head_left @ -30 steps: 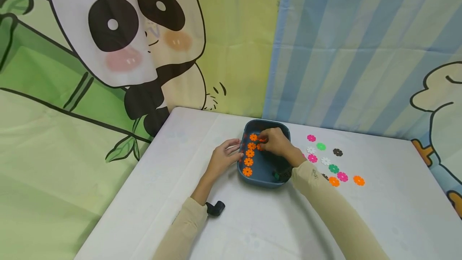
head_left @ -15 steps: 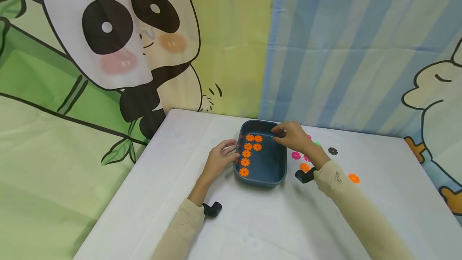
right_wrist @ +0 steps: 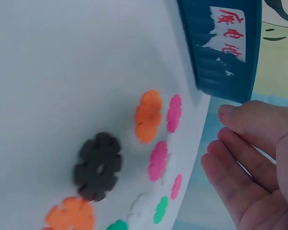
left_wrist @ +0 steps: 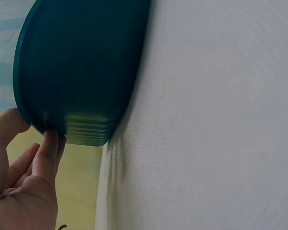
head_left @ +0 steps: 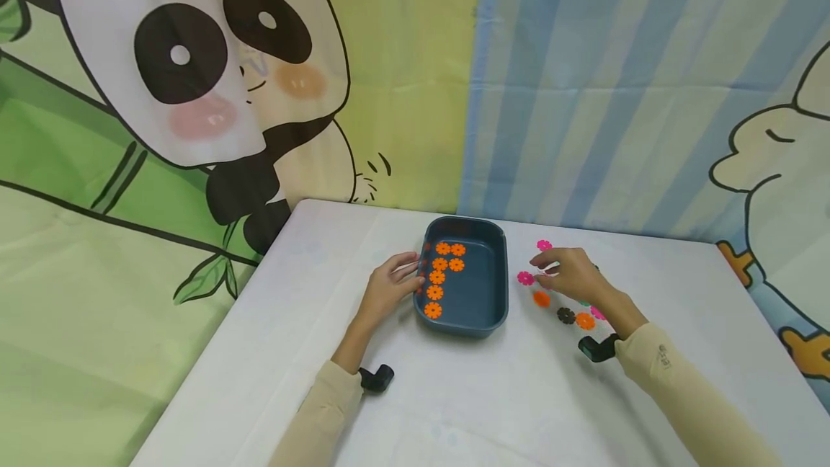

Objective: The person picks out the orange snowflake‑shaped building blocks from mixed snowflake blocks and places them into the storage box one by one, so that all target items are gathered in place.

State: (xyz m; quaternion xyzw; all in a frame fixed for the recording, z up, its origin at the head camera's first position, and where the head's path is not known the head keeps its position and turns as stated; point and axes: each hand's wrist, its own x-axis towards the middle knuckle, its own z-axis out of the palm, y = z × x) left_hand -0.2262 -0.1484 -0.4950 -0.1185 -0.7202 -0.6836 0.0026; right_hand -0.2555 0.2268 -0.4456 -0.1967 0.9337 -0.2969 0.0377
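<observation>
A dark blue plastic tray (head_left: pixel 478 287) stands on the table. Inside it, orange flower-shaped discs (head_left: pixel 436 277) lie in a column along the left side, with a shorter second column beside the far end. My left hand (head_left: pixel 384 292) touches the tray's left outer wall and rim with fairly straight thumb and fingers. Right of the tray, my right hand (head_left: pixel 573 276) hovers over loose discs, fingers slightly bent and nothing between them. Nearest to it are a pink disc (head_left: pixel 525 278) and an orange disc (head_left: pixel 541 299); its palm and wrist hide some others.
A black disc (head_left: pixel 566 316), another orange disc (head_left: pixel 586 321) and a farther pink disc (head_left: pixel 544 244) lie on the white table (head_left: pixel 454 395). Green discs (right_wrist: pixel 160 210) show in the right wrist view. A striped curtain (head_left: pixel 583 92) hangs behind the table.
My right hand has left the inside of the tray and moved right, over the loose discs. Two orange discs it was covering now show in the second column. My left hand stays at the tray.
</observation>
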